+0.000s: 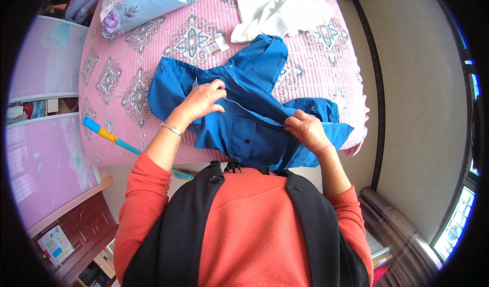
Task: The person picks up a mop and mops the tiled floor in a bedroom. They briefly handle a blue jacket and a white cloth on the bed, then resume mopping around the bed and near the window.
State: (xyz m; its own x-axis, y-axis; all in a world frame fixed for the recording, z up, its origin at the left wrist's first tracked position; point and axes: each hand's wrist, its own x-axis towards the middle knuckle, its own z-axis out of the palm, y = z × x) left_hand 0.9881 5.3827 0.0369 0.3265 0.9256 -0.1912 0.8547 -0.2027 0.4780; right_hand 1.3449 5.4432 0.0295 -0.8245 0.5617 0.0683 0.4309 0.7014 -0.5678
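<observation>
A blue zip-front jacket (259,136) lies spread across the near part of the bed, one sleeve pointing away and its front partly turned over. My left hand (204,99) rests on the jacket near its collar end, thumb and fingers apart; whether it pinches any cloth is hard to tell. At the front zipper edge, my right hand (305,130) pinches the fabric between thumb and fingers. A buttoned chest pocket (244,136) shows between the hands. Beyond the jacket lies a white cloth (282,11), crumpled, with a small printed card (217,47) to its left.
The bed has a pink quilted cover (141,92). A light-blue floral pillow (153,8) lies at its far left. A blue-and-yellow handle (100,129) leans by the near left edge. Pink sliding cabinet doors (46,61) stand left; a curtain (397,229) hangs at lower right.
</observation>
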